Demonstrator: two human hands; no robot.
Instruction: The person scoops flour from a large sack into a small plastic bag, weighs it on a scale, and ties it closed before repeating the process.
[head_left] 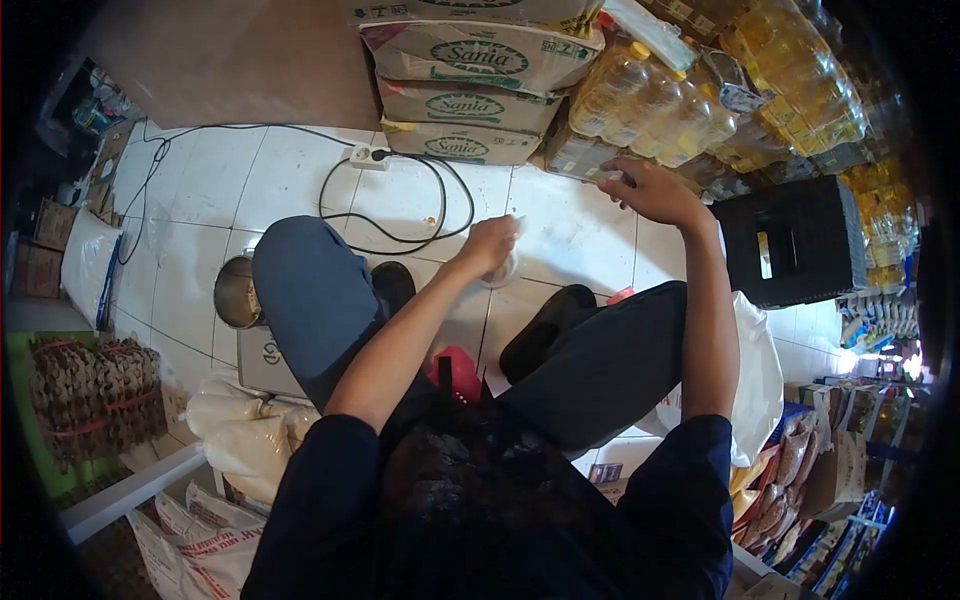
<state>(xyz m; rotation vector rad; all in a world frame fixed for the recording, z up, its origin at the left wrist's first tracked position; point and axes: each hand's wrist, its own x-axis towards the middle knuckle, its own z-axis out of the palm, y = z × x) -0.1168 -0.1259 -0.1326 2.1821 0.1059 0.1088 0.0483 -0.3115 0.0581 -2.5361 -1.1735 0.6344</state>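
Above the tiled floor, between the knees, my left hand (487, 247) is closed around the top of a small, whitish clear plastic bag (503, 270), which hangs below the fingers. My right hand (645, 190) is raised at the right, near the lowest carton under the oil bottles (655, 105). Its fingers are curled but apart, with nothing visible between them. A black cable (440, 235) loops on the floor left of my left hand, joined to a white power socket (370, 158).
Stacked cartons (465, 105) stand ahead. A black plastic crate (790, 240) is on the right. A metal pot (238, 292) sits beside the left knee, with filled plastic bags (240, 440) behind it. A pink object (455, 375) lies between the legs.
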